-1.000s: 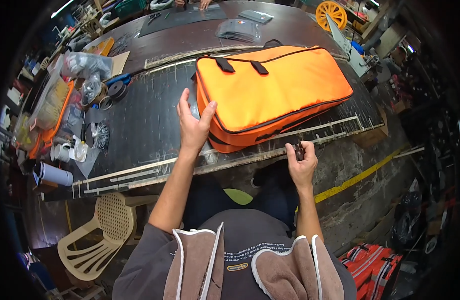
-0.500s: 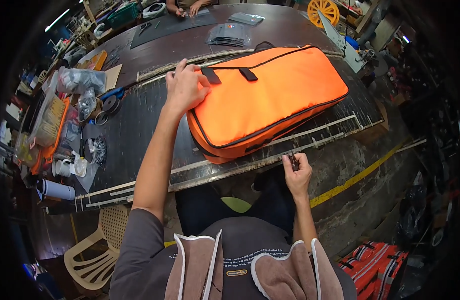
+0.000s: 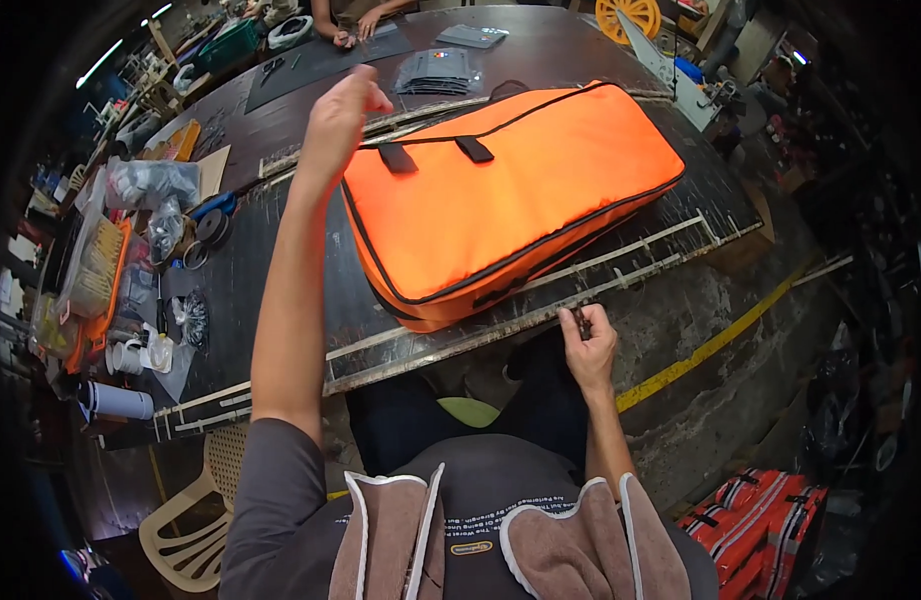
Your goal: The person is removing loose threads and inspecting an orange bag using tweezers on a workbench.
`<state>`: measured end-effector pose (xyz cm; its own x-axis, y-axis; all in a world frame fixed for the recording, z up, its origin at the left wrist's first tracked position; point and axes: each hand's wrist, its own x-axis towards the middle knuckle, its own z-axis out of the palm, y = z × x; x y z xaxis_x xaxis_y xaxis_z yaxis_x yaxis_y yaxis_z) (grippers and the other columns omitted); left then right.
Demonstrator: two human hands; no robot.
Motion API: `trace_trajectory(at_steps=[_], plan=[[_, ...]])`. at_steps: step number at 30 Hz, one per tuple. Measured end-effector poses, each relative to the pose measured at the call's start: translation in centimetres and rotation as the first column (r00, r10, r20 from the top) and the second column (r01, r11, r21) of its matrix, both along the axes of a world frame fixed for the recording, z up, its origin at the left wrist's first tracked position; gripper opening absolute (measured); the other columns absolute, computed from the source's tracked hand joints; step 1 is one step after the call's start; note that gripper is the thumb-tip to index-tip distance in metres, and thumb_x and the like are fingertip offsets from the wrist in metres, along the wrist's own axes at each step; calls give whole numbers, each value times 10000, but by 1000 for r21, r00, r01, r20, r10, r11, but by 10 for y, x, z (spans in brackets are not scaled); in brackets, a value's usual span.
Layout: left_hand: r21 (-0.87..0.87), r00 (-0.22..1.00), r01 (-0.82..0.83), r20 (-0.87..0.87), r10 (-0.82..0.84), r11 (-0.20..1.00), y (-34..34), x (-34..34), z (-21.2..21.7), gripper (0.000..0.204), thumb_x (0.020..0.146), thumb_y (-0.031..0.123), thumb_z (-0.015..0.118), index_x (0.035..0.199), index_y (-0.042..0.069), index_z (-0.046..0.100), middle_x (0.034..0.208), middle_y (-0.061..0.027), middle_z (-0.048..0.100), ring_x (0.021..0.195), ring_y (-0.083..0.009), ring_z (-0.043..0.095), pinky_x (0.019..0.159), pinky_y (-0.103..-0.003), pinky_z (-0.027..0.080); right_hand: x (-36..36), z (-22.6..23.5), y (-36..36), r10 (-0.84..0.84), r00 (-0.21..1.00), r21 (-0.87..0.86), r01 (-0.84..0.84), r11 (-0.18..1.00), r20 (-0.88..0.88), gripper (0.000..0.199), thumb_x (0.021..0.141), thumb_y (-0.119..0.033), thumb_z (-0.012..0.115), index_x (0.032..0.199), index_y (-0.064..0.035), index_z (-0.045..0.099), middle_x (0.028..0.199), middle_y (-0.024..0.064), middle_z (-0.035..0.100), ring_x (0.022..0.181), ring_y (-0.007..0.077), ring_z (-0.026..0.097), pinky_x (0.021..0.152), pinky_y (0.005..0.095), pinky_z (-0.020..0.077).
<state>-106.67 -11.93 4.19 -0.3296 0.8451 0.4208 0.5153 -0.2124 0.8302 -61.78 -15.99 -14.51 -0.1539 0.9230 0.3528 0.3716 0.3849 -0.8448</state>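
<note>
Orange fabric bag (image 3: 521, 195) w/ black trim lies flat on a black-topped worktable (image 3: 231, 300) in front of the worker, two black tabs (image 3: 474, 149) nr its far edge. L hand (image 3: 338, 120) is up nr the bag's far L corner, fingers bent; can't tell if it grips or touches anything. R hand (image 3: 592, 350), just off the table's near edge, has thumb & fingers pinched on a small dark obj. (image 3: 581, 321), kind unclear. Beyond: stacked grey packets (image 3: 433, 75) & a co-worker's hands (image 3: 369, 24) at a dark mat (image 3: 291, 82). Beige plastic chair (image 3: 186, 540), lower L.
</note>
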Motion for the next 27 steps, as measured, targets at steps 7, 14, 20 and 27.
trace_trajectory(at_steps=[7, 14, 20, 27], plan=[[-509, 618, -619, -786, -28, 598, 62, -19, -58, 664, 1054, 666, 627, 1389, 109, 764, 1406, -190, 764, 1296, -392, 732, 1047, -536, 588, -22, -13, -21, 138, 987, -42, -141, 989, -77, 338, 1015, -176, 850, 846, -30, 596, 659, 65, 548, 597, 140, 503, 568, 360, 442], [-390, 645, -537, -761, 67, 748, 58, -7, -63, 481, 1038, 546, 719, 1140, 99, 867, 1198, -187, 824, 1087, -412, 794, 927, -521, 630, -22, -24, -27, 197, 968, -124, -217, 968, -154, 372, 1046, -219, 821, 829, -36, 580, 664, 0, 498, 630, 80, 440, 561, 326, 406], [-1, 441, -504, -860, 257, 864, 41, -21, -57, 472, 1057, 508, 718, 976, 52, 805, 954, -192, 786, 975, -402, 794, 810, -525, 638, -22, -16, -15, 160, 962, -110, -188, 976, -222, 378, 1069, -237, 793, 831, -37, 578, 657, -19, 491, 636, 57, 437, 558, 312, 395], [-40, 454, -557, -851, 264, 830, 17, -33, -70, 709, 1064, 741, 567, 1074, 84, 833, 998, -205, 815, 1057, -443, 790, 894, -553, 636, -18, -7, -6, 153, 968, -46, -165, 985, -201, 404, 1092, -270, 771, 834, -44, 557, 664, -17, 480, 646, 67, 423, 566, 318, 395]])
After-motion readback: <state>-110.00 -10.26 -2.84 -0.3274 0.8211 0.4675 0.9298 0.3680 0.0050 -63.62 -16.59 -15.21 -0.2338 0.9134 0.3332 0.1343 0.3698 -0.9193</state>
